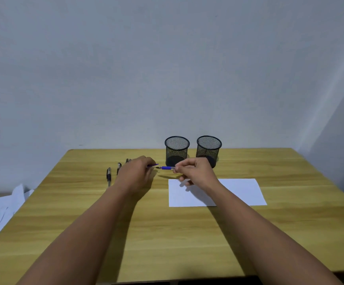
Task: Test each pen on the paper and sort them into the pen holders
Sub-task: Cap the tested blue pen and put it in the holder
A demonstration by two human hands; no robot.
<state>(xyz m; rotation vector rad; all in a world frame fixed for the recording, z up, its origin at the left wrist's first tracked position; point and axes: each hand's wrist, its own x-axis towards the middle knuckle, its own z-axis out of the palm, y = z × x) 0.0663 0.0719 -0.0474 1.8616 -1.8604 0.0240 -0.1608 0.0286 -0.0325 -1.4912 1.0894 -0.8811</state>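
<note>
Both mesh pen holders (177,150) (208,150) appeared empty and the paper (239,191) unmarked. The right hand (194,170) pinched the blue pen (167,168); the left hand (138,171) held its cap (153,165), just pulled clear. Black pens (108,175) lay untested beyond the left hand.

Both forearms are bare to the frame edge, apparently no sleeves or jewellery.

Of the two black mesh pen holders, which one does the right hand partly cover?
The right-side black mesh pen holder: the right hand overlaps its base. The left-side black mesh pen holder stands clear.
</note>
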